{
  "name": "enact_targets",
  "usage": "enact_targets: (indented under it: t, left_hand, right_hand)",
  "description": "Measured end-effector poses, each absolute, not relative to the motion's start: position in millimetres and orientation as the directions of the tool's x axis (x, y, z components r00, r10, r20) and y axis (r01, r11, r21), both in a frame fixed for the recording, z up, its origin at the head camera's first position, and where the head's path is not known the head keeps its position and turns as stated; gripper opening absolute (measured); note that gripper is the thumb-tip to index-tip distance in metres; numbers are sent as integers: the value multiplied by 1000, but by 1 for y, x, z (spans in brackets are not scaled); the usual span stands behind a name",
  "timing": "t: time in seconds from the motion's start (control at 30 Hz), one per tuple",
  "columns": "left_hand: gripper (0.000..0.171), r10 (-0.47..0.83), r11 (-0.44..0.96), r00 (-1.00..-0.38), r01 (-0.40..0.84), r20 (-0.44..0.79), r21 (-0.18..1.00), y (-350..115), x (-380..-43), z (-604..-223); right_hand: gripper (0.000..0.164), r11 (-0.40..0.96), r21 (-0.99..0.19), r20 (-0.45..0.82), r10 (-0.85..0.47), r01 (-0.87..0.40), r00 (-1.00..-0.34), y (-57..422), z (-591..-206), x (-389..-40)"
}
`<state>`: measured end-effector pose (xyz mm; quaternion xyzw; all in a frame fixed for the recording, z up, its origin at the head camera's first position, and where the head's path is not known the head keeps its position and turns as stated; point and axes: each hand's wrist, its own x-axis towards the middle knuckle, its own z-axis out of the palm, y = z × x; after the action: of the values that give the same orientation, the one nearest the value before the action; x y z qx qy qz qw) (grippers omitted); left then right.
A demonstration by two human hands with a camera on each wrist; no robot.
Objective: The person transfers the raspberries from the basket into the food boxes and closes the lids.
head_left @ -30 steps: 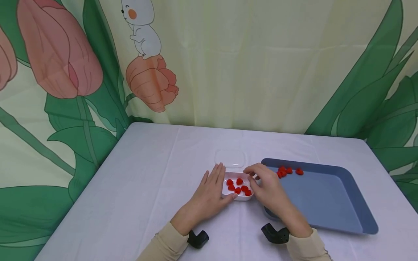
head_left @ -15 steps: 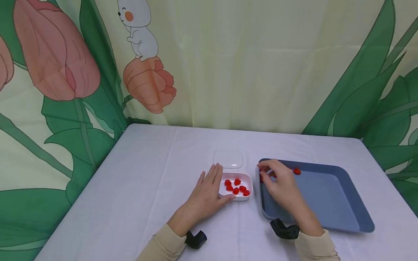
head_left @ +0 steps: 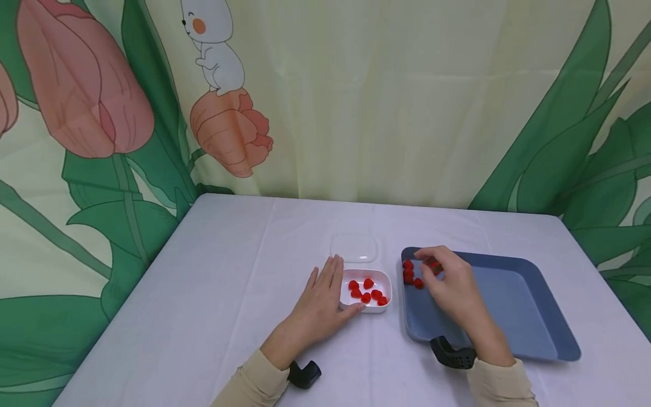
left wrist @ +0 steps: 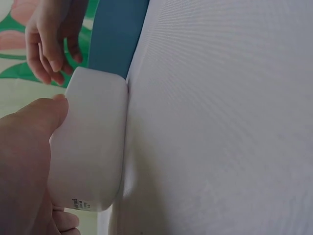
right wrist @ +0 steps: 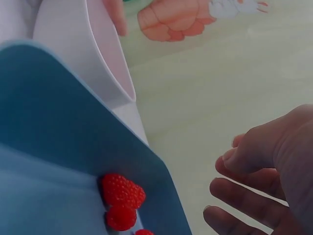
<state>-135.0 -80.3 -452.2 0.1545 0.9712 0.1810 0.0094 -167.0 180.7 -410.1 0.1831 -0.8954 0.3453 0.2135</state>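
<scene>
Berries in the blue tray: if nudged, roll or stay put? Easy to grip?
The berries look small and rounded, so a nudge may well roll them. Their bumpy surface probably helps grip. The tray has raised walls, which would likely stop strays. Squashiness: can't tell.

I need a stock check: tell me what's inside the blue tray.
Red berries cluster near the far left corner of the blue tray, with more red partly showing behind the right hand. Anything else directly behind that hand is covered.
</scene>
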Motion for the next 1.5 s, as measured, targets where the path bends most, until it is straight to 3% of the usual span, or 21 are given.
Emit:
enact_targets:
  t: [0.3, 0.53, 0.8, 1.5]
  left_hand:
    - [99, 300, 889, -953, 294, 40, 352, -80, -135, -453]
    - [96, 308, 887, -950, 304, 47, 347, -81, -136, -454]
    - [96, 304, 886, -951, 302, 51, 351, -81, -136, -455]
    - [96, 306, 896, -951, 306, 52, 320, -80, -136, -455]
  right_hand:
    - [27, 721, -546, 529, -97, -426, -843, 198, -408, -170]
    - [22, 770, -573, 446, 7, -280, -895, 218, -412, -171]
    - [20, 789, -580, 399, 59, -202, -915, 228, -412, -173]
    - [26, 837, -543, 206, 58, -65, -977, 239, -433, -179]
